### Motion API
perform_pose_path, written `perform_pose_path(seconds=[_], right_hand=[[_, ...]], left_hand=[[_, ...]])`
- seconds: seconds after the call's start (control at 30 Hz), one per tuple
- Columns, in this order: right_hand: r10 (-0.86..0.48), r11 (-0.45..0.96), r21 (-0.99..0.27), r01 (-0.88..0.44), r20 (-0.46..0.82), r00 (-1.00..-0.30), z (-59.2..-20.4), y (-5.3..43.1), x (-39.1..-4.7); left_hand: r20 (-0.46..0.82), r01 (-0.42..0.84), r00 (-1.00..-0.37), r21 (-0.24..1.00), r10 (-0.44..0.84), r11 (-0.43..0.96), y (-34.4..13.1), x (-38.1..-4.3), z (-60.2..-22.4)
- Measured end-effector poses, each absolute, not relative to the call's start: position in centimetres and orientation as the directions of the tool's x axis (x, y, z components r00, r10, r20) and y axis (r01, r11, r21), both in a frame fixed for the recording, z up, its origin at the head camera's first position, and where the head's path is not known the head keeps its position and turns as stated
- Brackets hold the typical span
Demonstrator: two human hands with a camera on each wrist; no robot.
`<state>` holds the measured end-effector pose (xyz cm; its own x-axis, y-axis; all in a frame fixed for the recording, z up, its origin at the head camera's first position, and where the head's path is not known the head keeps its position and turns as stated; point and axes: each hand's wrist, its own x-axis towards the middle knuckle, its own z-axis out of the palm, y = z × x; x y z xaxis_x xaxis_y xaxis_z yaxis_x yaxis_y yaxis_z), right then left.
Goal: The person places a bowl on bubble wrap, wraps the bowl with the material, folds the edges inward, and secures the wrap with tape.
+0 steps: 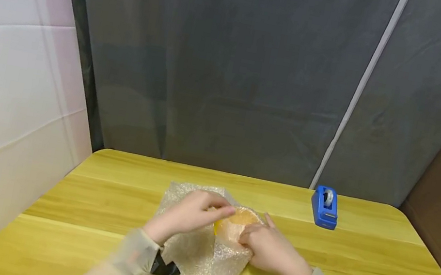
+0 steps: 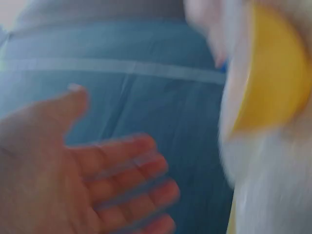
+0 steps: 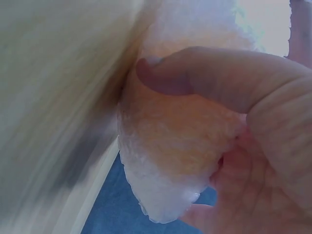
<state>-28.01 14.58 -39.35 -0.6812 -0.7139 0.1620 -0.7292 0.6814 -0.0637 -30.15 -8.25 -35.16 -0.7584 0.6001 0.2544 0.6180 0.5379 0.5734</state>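
Observation:
A yellow rounded object lies partly wrapped in clear bubble wrap; its smooth curved side shows in the left wrist view. My right hand holds the wrap against this object from the right, and in the right wrist view its thumb bends over the wrapped, orange-tinted side. Over the far left part of the sheet is my left hand, near the object's left side. The left wrist view has its fingers spread and blurred, with nothing between them.
A blue tape dispenser with a roll in it stands at the back right of the wooden table. The bubble wrap runs toward the table's near edge. Behind the table hangs a dark grey curtain.

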Motion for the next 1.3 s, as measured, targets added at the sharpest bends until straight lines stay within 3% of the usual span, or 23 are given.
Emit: perform_pose_path(seconds=[0.17,0.3,0.4,0.7,1.0,1.3], right_hand=[[-0.724,0.675,-0.044,-0.737,0.151,-0.673,-39.1,14.5,-27.8],[-0.735,0.666,-0.041,-0.745,0.139,-0.664,-39.0,14.6,-27.4],[-0.738,0.662,-0.034,-0.748,0.139,-0.660,-39.0,14.7,-27.2],[-0.735,0.669,-0.009,-0.744,0.142,-0.663,-38.6,14.6,-26.8],[-0.734,0.671,-0.002,-0.741,0.143,-0.664,-38.6,14.5,-26.8],[-0.728,0.678,-0.006,-0.735,0.135,-0.672,-38.5,14.5,-26.8]], left_hand=[[0.095,0.337,-0.932,0.587,0.350,0.737,-12.9,-32.8,-35.0],[-0.075,0.146,-0.974,0.509,0.214,0.848,-15.7,-33.7,-36.1],[-0.130,0.087,-0.977,0.476,0.168,0.875,-16.3,-34.0,-36.9],[-0.118,0.046,-0.982,0.596,0.144,0.802,-16.5,-34.9,-38.3],[-0.064,0.040,-0.983,0.837,0.171,0.545,-15.7,-35.4,-38.9],[0.017,0.101,-0.979,0.906,0.204,0.411,-14.0,-35.2,-38.2]])
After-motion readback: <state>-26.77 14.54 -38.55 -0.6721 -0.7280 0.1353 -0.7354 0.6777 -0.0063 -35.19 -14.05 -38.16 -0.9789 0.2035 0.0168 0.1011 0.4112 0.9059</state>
